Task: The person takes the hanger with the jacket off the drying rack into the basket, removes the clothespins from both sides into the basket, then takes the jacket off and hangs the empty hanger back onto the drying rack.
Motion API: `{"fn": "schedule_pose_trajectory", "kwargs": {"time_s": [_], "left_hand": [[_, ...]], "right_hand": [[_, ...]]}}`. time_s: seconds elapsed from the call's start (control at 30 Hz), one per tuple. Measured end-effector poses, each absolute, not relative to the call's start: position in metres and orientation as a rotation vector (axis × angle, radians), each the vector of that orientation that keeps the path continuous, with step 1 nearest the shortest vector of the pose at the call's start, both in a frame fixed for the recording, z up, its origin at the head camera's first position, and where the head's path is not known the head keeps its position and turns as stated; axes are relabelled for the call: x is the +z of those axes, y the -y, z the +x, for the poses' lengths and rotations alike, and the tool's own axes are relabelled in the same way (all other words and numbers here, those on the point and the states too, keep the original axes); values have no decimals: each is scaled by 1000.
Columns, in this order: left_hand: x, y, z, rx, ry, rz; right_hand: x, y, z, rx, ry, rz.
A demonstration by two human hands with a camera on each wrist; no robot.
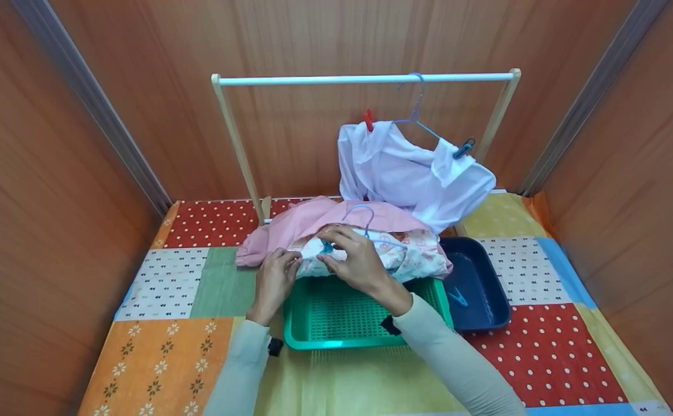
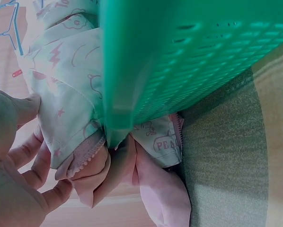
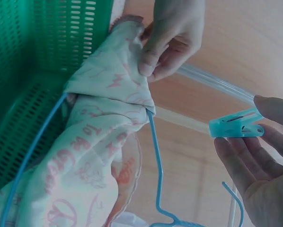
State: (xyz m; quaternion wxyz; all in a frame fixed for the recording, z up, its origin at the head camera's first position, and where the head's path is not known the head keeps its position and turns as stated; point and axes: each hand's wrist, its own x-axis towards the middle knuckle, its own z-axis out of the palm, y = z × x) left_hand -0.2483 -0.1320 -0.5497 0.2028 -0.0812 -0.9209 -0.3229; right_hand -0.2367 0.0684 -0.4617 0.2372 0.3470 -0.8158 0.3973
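My left hand [image 1: 276, 283] pinches the edge of a white printed garment [image 3: 92, 156] with pink trim; in the left wrist view the thumb and fingers lie along its cloth. A blue clothes hanger [image 3: 156, 165] is inside the garment, its hook pointing away from the basket. Between the thumb and fingers of my right hand [image 1: 359, 260] is a teal clothespin [image 3: 236, 124], a little apart from the garment in the right wrist view. The garment, with its pink part [image 1: 319, 216] behind, lies over the far rim of a green basket [image 1: 345, 345].
A drying rack [image 1: 313, 80] stands behind. From its bar hangs a white shirt [image 1: 397, 159] on a hanger, clipped with a red clothespin [image 1: 369, 120] and a dark clothespin [image 1: 463, 148]. Right of the basket, a navy tray [image 1: 481, 271] holds a blue clothespin [image 1: 458, 297]. Wooden panels enclose the sides.
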Motion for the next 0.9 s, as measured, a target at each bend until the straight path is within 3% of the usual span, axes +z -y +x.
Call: {"fn": "schedule_pose_trajectory", "kwargs": {"time_s": [0.9], "left_hand": [[-551, 133, -246, -908, 2536, -252]], "right_hand": [[-454, -141, -213, 1163, 2109, 759]]}}
